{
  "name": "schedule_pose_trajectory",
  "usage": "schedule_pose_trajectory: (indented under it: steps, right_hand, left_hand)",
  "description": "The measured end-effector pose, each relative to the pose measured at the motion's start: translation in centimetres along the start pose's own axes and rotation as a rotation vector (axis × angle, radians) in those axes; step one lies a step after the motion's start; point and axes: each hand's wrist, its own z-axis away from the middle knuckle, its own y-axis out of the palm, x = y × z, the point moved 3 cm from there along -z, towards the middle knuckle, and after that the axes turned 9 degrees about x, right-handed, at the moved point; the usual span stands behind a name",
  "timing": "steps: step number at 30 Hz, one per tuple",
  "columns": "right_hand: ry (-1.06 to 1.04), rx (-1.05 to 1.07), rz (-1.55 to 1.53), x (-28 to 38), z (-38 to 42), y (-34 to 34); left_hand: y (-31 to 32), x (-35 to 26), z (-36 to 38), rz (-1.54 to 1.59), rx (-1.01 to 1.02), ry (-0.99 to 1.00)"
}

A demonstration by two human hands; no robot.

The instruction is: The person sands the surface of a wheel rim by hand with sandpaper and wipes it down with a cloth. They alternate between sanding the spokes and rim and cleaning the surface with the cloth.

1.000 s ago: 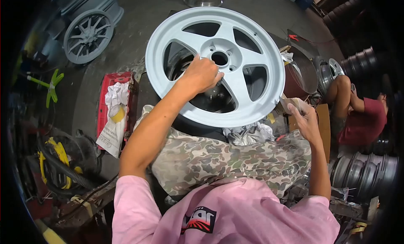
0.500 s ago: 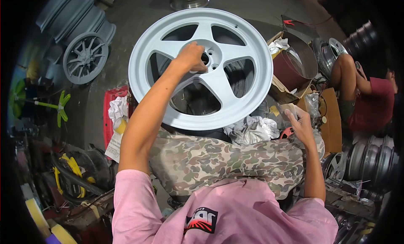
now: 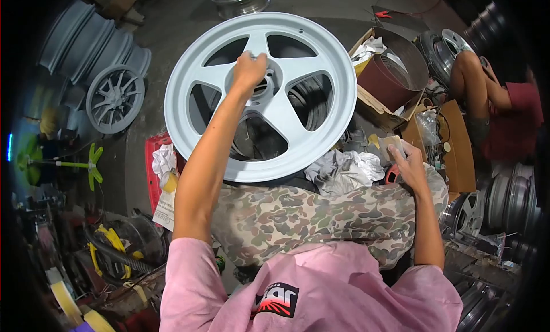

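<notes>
A large pale grey five-spoke wheel rim [image 3: 312,117] lies face up in front of my knees, tilted slightly. My left hand [image 3: 250,70] is at the upper left of its hub, by the base of the upper spoke. Its fingers are curled down against the metal; whatever may be under them is hidden. At the right, my right hand [image 3: 411,165] pinches a worn tan piece of sandpaper [image 3: 391,144] between thumb and fingers, apart from the rim. Below it is crumpled whitish cloth or paper [image 3: 346,170].
A cardboard box [image 3: 375,111] with a brown abrasive roll [image 3: 395,83] stands right of the rim. A red case [image 3: 153,160] is at left. More rims [image 3: 114,98] stand beyond. Another person [image 3: 498,97] sits far right. A green fan [image 3: 94,167] stands left.
My left hand has moved up along the hub, from its lower left to its upper left. The whole view has turned slightly. The right hand still holds the sandpaper in about the same place.
</notes>
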Motion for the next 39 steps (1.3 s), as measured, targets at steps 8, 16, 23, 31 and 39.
schedule_pose_trajectory:
  steps: [8,16,23,31,39]
  right_hand:
    - [-0.018,0.044,0.025,0.9,0.1,0.5]
    - [0.004,0.048,0.065,0.1,0.9,0.7]
    - [0.004,0.083,0.113,0.1,1.7,0.4]
    - [0.002,0.045,0.135,0.0,2.1,0.3]
    - [-0.022,0.059,0.192,-0.2,1.7,0.8]
  left_hand:
    - [4.7,-3.4,3.9,0.118,0.385,-0.183]
    - [-6.4,0.4,8.7,-0.542,0.748,0.41]
    - [-2.4,-1.2,13.1,-0.662,0.648,0.364]
    - [-1.5,-4.6,18.1,-0.531,1.055,0.565]
    - [-1.3,-1.1,12.7,-0.755,0.551,0.667]
